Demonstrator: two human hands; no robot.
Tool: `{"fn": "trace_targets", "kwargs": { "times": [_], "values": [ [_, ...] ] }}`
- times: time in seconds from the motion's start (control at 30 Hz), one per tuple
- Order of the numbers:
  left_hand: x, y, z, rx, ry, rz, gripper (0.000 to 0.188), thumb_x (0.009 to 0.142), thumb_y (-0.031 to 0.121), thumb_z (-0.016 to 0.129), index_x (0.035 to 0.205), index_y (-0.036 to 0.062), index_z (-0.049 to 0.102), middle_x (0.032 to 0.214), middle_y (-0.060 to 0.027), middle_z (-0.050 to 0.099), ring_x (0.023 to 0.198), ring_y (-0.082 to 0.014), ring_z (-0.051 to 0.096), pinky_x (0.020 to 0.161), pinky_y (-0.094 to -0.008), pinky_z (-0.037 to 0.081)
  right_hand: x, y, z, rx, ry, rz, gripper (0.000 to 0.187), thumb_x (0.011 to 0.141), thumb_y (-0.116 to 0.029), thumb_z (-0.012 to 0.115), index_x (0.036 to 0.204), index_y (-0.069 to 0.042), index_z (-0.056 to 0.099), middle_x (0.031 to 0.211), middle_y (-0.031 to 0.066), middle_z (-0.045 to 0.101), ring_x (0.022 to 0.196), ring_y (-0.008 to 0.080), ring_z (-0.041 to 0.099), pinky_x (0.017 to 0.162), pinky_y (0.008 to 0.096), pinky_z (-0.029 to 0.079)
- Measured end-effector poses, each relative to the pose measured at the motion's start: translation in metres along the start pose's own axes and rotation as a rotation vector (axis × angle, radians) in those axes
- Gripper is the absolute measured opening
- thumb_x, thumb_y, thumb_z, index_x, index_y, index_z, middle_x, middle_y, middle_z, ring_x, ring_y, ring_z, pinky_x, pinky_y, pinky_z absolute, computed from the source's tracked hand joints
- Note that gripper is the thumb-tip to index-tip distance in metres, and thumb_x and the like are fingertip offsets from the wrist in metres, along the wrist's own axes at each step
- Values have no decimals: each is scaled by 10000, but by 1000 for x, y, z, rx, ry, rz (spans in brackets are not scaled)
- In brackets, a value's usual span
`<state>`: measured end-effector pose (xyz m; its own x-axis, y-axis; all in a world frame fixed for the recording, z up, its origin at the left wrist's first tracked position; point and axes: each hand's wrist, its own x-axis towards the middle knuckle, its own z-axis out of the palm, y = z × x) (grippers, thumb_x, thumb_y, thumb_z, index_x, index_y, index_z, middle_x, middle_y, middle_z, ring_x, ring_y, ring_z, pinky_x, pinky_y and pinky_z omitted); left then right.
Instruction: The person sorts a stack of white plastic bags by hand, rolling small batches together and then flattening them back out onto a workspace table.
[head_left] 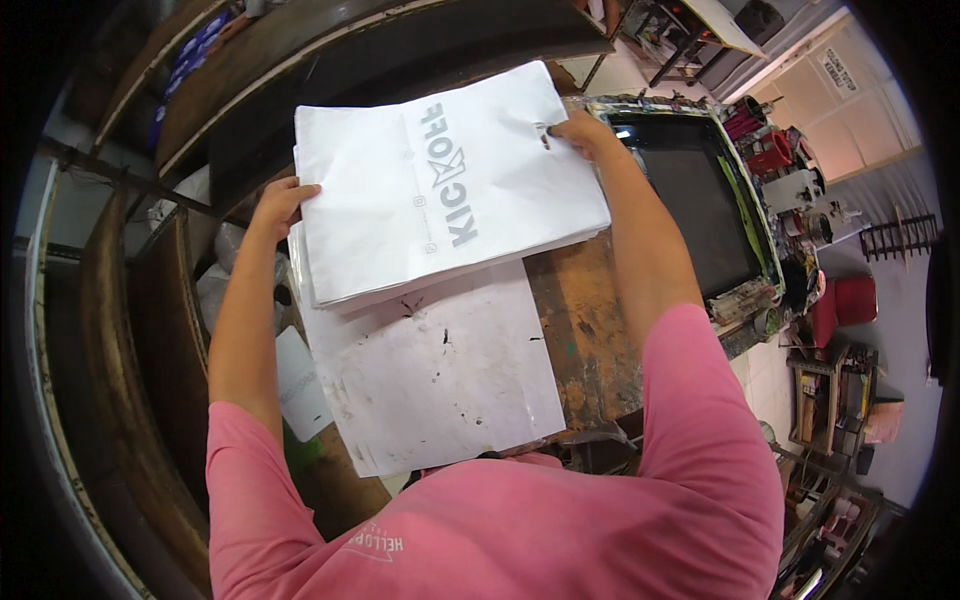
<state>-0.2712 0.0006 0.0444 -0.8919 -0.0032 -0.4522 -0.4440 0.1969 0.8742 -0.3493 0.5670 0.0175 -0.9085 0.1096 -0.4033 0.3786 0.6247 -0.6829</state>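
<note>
A stack of white bags (pixel 440 190) with a grey printed mark lies tilted over the worn wooden bench (pixel 585 330). My left hand (pixel 282 205) grips the stack's left edge. My right hand (pixel 580 130) pinches its top right corner, by the cut-out handle slot. Under the stack lies a white sheet (pixel 440 385) spotted with black ink marks, flat on the bench in front of my pink shirt.
A dark printing screen in an ink-stained frame (pixel 690 190) lies to the right. Beyond it stand red ink pots and tools (pixel 775 155) on a cluttered shelf. Curved wooden shelves (pixel 150 330) run along the left. A small white card (pixel 300 385) lies below my left arm.
</note>
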Motion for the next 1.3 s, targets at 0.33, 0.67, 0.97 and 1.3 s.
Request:
{"fn": "trace_targets", "kwargs": {
  "times": [0.33,0.67,0.97,1.3],
  "values": [
    [13,-65,16,91,89,-56,452,897,191,748,1272,-42,651,1134,-166,726,979,-275,712,853,-405,574,-3,51,22,89,-77,61,346,903,-346,705,1095,-58,705,769,29,610,616,128,533,541,342,428],
    [19,-46,25,94,84,-192,495,968,204,692,1349,-77,546,1260,-200,657,1055,-273,695,917,-435,581,39,85,9,241,-202,114,350,974,-231,599,1235,-7,662,1022,131,728,847,239,704,786,429,580],
    [9,-46,33,187,130,-182,504,968,259,683,1398,19,573,1321,-186,665,1176,-325,642,993,-510,487,41,88,19,-48,-45,78,386,955,-264,598,1203,21,677,934,103,704,727,217,630,656,418,522],
    [24,-51,41,93,69,-120,452,990,223,648,1348,-45,588,1247,-192,690,1098,-307,680,935,-464,535,75,134,27,24,130,-137,363,885,-198,605,1128,46,722,866,110,700,682,214,603,631,410,496]
  ]
}}
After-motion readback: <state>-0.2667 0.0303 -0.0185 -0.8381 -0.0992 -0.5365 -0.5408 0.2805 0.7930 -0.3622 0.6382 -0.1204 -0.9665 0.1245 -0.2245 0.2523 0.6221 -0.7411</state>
